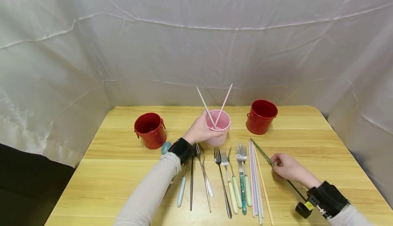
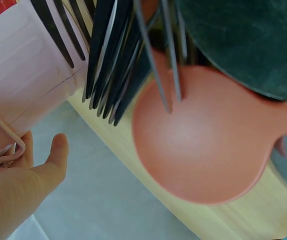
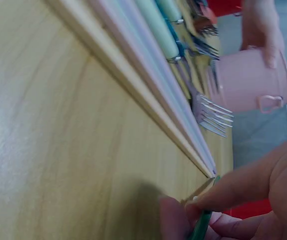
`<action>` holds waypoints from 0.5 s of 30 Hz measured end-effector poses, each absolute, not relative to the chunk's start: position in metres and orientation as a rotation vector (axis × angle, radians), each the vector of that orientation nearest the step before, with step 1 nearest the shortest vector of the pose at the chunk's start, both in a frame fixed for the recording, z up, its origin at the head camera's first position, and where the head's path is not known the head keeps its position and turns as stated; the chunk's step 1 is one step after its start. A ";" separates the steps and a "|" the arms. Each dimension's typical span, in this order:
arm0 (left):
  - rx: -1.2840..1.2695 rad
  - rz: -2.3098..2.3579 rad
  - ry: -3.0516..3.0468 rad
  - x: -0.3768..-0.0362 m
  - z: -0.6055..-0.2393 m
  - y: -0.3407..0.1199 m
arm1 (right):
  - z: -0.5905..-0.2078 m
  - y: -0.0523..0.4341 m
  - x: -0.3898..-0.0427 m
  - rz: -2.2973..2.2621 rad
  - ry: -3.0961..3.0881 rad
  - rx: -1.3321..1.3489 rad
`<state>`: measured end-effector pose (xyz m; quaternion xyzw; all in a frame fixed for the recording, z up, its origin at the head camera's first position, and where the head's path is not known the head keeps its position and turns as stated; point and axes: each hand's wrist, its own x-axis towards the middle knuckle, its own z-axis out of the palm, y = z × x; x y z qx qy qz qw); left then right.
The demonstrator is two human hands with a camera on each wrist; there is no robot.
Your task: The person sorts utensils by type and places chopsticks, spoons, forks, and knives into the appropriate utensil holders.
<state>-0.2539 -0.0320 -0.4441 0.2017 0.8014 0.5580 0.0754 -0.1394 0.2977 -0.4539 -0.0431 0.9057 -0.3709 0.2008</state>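
Observation:
My left hand [image 1: 201, 129] grips the small pink bucket [image 1: 217, 140] at its left side, thumb across the front. Inside the bucket lean a whitish chopstick [image 1: 202, 99] and a pink chopstick [image 1: 226, 98], their upper ends spread apart. On the right, my right hand [image 1: 288, 167] pinches green chopsticks [image 1: 261, 150] between thumb and fingers, low over the table. Their far tips lie near the top of a row of pale chopsticks [image 1: 255, 185]. In the right wrist view, the green chopsticks [image 3: 201, 226] are partly hidden by the fingers.
Red buckets stand at the left [image 1: 153, 140] and back right [image 1: 258, 127]. Between the arms lie forks [image 1: 223, 178], a light-blue-handled utensil [image 1: 181, 192] and other cutlery. Under the left forearm are an orange round-bowled spoon [image 2: 198, 150] and a blue rounded piece [image 1: 166, 147].

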 end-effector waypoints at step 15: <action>0.603 1.700 2.388 -0.254 -0.443 -0.032 | -0.452 0.296 -0.145 -1.501 2.208 -0.115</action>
